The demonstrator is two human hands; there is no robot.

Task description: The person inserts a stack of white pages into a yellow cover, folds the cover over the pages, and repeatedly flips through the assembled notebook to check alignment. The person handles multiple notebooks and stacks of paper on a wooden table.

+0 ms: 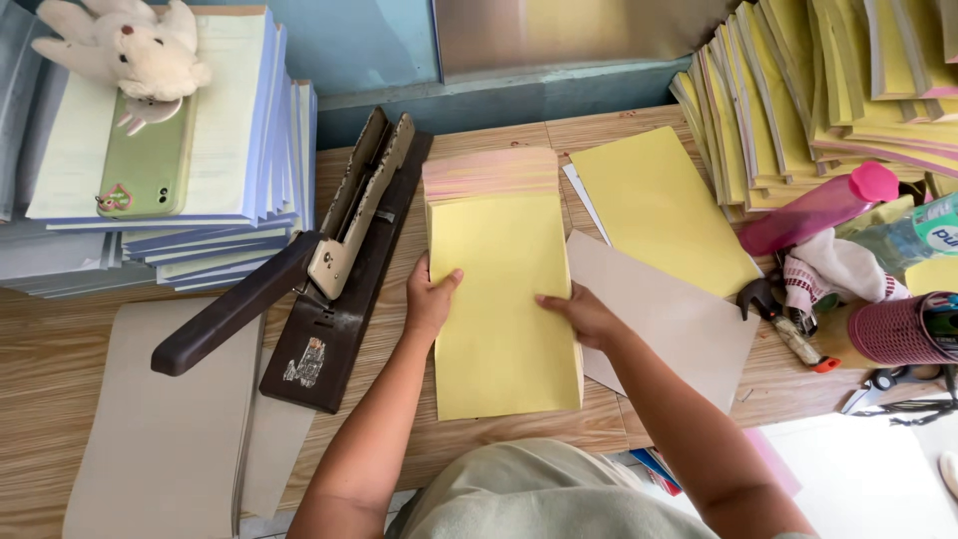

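Head view: at the centre of the frame a thick pad of yellow sheets (504, 309) lies on the wooden surface (60, 339), its far end showing pink leaves. The left hand (429, 294) grips the pad's left edge, thumb on top and fingers curled under; the right hand (579, 311) presses on the right edge, fingers partly bent against the sheets. I judge the step to be squaring the pad into one even block. The heavy long-arm stapler (329, 269) sits just left of the pad, handle raised, so the next move seems to call for keeping the edges flush while sliding the pad toward it.

At the right edge of the frame a pink mesh cup (898, 331) lies on its side; what it holds cannot be made out. A pink bottle (818, 210) lies above it, capped, contents unseen. A loose yellow sheet (654, 205) and a grey card (679, 324) lie right of the pad.
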